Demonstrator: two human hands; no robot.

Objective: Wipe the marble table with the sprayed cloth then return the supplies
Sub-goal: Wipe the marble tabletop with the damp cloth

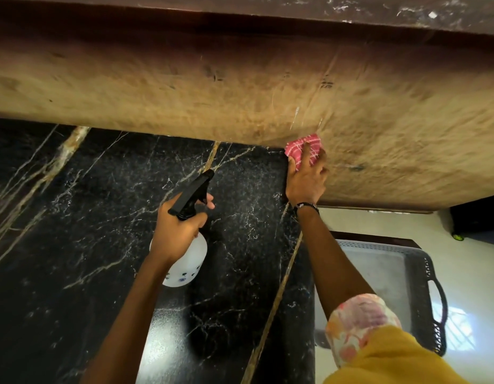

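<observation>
Marble table (87, 217): R hand (305, 181) presses cloth (304, 151), seemingly.

One spray bottle (184, 253), white with a black trigger head, is in view. There is one pink checked cloth (305, 151). Two hands show: the left hand (176, 228) and the right hand (305, 181). One black marble table (73, 217) fills the lower part, and one dark perforated tray (431, 281) with a handle lies at the right.

Bench (73, 206): black marble with white and gold veins, glossy.
On bench: pink checked cloth (309, 151) lay at its far right corner.
</observation>
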